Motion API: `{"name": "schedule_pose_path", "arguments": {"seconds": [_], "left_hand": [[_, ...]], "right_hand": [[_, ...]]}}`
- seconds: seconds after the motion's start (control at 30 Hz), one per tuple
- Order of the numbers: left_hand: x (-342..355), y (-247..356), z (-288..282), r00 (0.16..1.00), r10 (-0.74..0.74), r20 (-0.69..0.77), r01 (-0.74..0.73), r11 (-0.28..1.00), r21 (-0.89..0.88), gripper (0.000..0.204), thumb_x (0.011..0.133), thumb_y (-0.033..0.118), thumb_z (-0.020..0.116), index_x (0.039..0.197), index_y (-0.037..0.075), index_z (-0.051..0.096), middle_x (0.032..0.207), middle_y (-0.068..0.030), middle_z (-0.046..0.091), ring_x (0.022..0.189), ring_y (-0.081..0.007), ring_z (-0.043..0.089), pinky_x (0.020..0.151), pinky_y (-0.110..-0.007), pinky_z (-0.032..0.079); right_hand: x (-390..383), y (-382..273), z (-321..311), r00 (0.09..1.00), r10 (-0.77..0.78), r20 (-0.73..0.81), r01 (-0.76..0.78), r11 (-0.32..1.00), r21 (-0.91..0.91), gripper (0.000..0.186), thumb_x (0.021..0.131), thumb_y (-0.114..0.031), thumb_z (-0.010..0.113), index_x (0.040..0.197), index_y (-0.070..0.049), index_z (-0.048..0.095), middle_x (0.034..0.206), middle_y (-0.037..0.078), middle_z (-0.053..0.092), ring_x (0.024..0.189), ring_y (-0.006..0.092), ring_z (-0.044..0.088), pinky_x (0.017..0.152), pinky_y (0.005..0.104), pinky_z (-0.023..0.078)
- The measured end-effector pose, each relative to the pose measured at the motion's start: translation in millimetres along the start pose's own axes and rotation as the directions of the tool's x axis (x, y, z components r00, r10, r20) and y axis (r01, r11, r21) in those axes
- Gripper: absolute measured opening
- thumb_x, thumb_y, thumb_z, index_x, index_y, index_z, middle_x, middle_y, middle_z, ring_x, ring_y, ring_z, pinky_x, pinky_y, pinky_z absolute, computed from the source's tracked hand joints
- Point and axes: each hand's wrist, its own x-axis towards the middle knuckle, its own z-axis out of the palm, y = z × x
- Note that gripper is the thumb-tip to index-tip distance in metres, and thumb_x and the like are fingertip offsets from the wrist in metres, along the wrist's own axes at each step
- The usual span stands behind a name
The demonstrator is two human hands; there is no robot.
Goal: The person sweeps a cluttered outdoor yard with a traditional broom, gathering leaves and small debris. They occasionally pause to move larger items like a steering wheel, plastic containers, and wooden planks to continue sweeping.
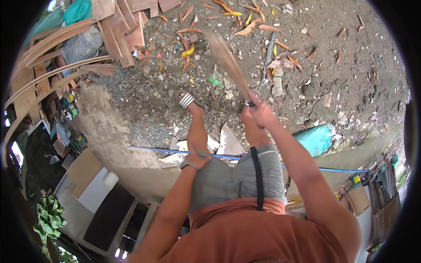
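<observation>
While debris-strewn ground (315, 52) spreads before me into the dark rim of the fisheye view, my orange-brown shirt (254, 228) fills the lower part, cut off by the bottom edge. A heap of wooden boards (116, 35) at upper left is cropped as well, its far side out of sight. Grey shorts (239, 175) cover my upper legs. A stick broom (230, 63) slants up and left over the ground; whether its bristle tips touch the dirt cannot be told. Among the boards sits a grey plastic bag (83, 46), its contents hidden. A turquoise object (315, 139) lies partly behind my right forearm, its kind hard to make out. My right hand (262, 115) grasps the broom by the handle, my fingers hiding the handle's end. My left hand (199, 160) rests unclenched on the left leg of my shorts. One striped sandal (189, 101) shows, its mate mostly screened by the broom and my right hand. Smallest is a metal wristband (188, 165), any watch face indistinct.
</observation>
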Motion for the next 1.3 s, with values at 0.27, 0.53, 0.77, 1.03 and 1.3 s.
{"name": "schedule_pose_path", "arguments": {"seconds": [0.27, 0.53, 0.77, 1.03, 1.3], "left_hand": [[64, -8, -40, 1.000, 0.018, 0.005, -0.019, 0.994, 0.106, 0.131, 0.070, 0.054, 0.082, 0.155, -0.004, 0.002, 0.152, -0.0296, 0.038, 0.139, -0.0385, 0.044, 0.115, -0.042, 0.037], [77, -46, -148, 0.999, 0.001, 0.042, -0.003, 0.999, 0.039, 0.111, 0.081, 0.043, 0.077, 0.159, 0.008, 0.006, 0.145, -0.0275, 0.047, 0.135, -0.0442, 0.045, 0.113, -0.047, 0.038], [112, -91, -195, 0.995, 0.053, 0.085, -0.063, 0.991, 0.120, 0.110, 0.084, 0.050, 0.073, 0.160, 0.013, 0.004, 0.146, -0.0226, 0.048, 0.132, -0.0374, 0.050, 0.108, -0.051, 0.041], [123, -123, -232, 0.977, 0.113, 0.179, -0.108, 0.993, -0.038, 0.110, 0.081, 0.049, 0.076, 0.159, 0.010, 0.010, 0.138, -0.0277, 0.053, 0.128, -0.0422, 0.053, 0.108, -0.053, 0.041], [129, -128, -241, 0.969, 0.149, 0.199, -0.153, 0.988, 0.006, 0.108, 0.082, 0.051, 0.073, 0.160, 0.011, 0.008, 0.140, -0.0203, 0.055, 0.126, -0.0350, 0.055, 0.102, -0.051, 0.045]], "right_hand": [[95, -112, 74, 0.961, -0.143, 0.236, 0.190, 0.963, -0.192, 0.045, 0.083, -0.014, 0.056, 0.128, -0.011, 0.064, 0.101, 0.026, 0.070, 0.088, 0.0411, 0.070, 0.080, 0.0478, 0.055], [104, -192, 44, 0.904, -0.106, -0.414, 0.125, 0.992, 0.020, 0.067, 0.087, -0.023, 0.061, 0.151, -0.017, 0.043, 0.094, 0.022, 0.071, 0.076, 0.0316, 0.068, 0.072, 0.0417, 0.053], [127, -318, 271, 0.962, -0.171, 0.214, 0.157, 0.984, 0.080, 0.065, 0.082, -0.023, 0.067, 0.145, -0.020, 0.052, 0.111, 0.024, 0.069, 0.102, 0.0339, 0.069, 0.088, 0.0383, 0.053], [225, -381, 291, 0.982, 0.170, -0.083, -0.113, 0.880, 0.461, 0.066, 0.083, -0.012, 0.060, 0.148, -0.012, 0.047, 0.092, 0.015, 0.070, 0.076, 0.0203, 0.067, 0.067, 0.0314, 0.054], [100, -341, 333, 0.991, 0.066, -0.119, -0.034, 0.967, 0.251, 0.076, 0.087, -0.013, 0.059, 0.157, -0.013, 0.030, 0.091, 0.012, 0.066, 0.070, 0.0176, 0.064, 0.060, 0.0350, 0.054]]}}
